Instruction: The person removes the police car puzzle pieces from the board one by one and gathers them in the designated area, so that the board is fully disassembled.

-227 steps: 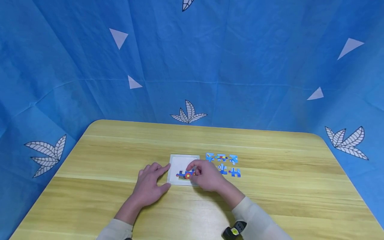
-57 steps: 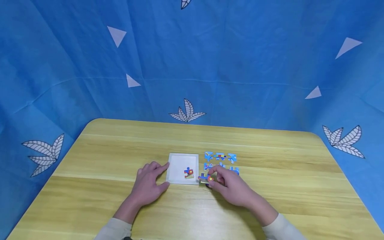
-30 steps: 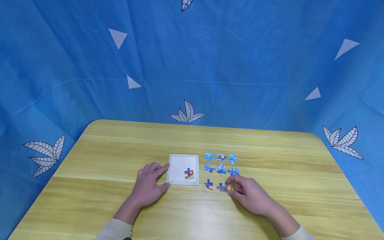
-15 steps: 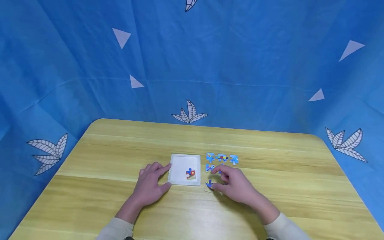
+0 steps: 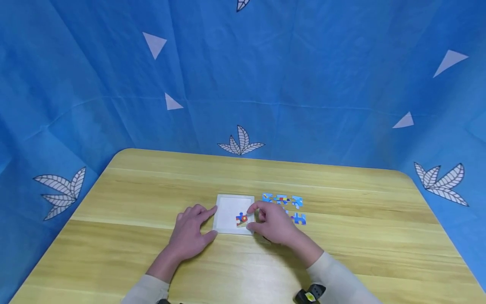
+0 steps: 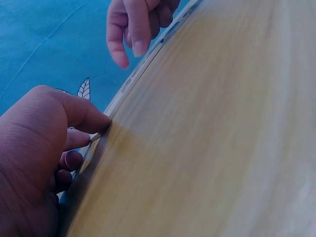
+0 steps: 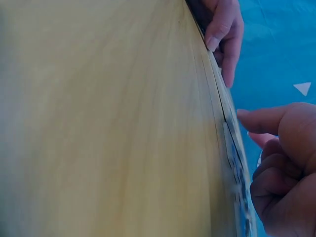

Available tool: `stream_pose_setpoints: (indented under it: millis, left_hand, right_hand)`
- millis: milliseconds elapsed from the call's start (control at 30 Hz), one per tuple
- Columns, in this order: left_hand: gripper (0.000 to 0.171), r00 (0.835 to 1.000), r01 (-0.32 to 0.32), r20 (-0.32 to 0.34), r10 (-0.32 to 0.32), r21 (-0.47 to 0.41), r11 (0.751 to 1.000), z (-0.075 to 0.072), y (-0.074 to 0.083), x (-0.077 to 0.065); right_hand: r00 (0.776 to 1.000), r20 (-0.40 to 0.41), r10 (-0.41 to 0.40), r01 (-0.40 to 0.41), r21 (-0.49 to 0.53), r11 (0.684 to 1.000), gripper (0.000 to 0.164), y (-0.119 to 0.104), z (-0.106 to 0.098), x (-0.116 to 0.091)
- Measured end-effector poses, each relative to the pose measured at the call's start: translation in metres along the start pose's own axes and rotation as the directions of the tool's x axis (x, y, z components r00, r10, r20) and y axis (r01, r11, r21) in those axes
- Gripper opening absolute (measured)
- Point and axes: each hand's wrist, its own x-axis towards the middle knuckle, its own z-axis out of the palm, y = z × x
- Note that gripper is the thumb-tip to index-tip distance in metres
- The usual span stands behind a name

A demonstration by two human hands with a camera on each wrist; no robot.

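Observation:
A shallow white puzzle tray [image 5: 228, 209] lies on the table with one red-and-blue jigsaw piece [image 5: 241, 218] in its lower right part. My left hand [image 5: 190, 236] touches the tray's left side, index finger and thumb spread apart along the edge. Over the tray's right rim is my right hand [image 5: 273, 223], thumb and index finger extended beside that piece. In the right wrist view the right hand [image 7: 286, 163] has a gap between thumb and index finger, with nothing seen in it; its other fingers are curled.
Several loose jigsaw pieces lie right of the tray, such as a blue piece [image 5: 299, 218] and a top-row piece [image 5: 282, 199]; the right hand hides others. The wooden table [image 5: 133, 190] ends at a blue cloth [image 5: 322, 84].
My right hand took a wheel-patterned piece out of the tray, set it down to the right, let go, and came back left to the tray. The left hand stayed at the edge.

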Motion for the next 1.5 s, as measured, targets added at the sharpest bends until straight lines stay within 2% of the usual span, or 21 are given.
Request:
stream_pose_setpoints:
  millis: [200, 533, 867, 1033, 1200, 1333, 1500]
  left_hand:
    - [0.066, 1.000, -0.013, -0.002, 0.013, -0.012, 1.000, 0.001, 0.001, 0.001]
    - [0.065, 0.999, -0.028, -0.021, 0.028, -0.006, 1.000, 0.001, 0.003, 0.002]
    - [0.066, 1.000, -0.008, 0.000, 0.008, -0.007, 1.000, 0.003, 0.003, 0.003]
    - [0.066, 1.000, -0.015, 0.003, 0.015, -0.008, 1.000, 0.003, 0.004, 0.003]
    - [0.066, 1.000, -0.011, 0.008, 0.011, -0.013, 1.000, 0.002, 0.005, 0.003]
    - [0.064, 1.000, -0.008, 0.006, 0.008, -0.009, 1.000, 0.000, 0.004, 0.001]
    - [0.063, 1.000, -0.004, 0.005, 0.004, -0.005, 1.000, -0.001, 0.002, -0.001]
  right_hand:
    - [1.000, -0.009, 0.001, -0.001, -0.010, 1.000, 0.020, 0.001, 0.007, 0.005]
    - [1.000, -0.002, 0.007, -0.007, -0.061, 0.998, 0.019, 0.004, 0.007, 0.004]
    - [1.000, 0.012, -0.026, 0.027, -0.086, 0.996, 0.019, -0.001, 0.004, -0.001]
    - [0.997, -0.026, -0.068, 0.065, -0.086, 0.994, 0.018, 0.001, -0.007, -0.016]
    - [0.995, -0.059, -0.086, 0.081, -0.093, 0.992, 0.018, 0.014, -0.023, -0.040]
    - [0.994, -0.078, -0.074, 0.067, -0.087, 0.994, 0.020, 0.026, -0.035, -0.058]
    - [0.994, -0.109, -0.020, 0.010, -0.092, 0.996, 0.019, 0.038, -0.048, -0.079]
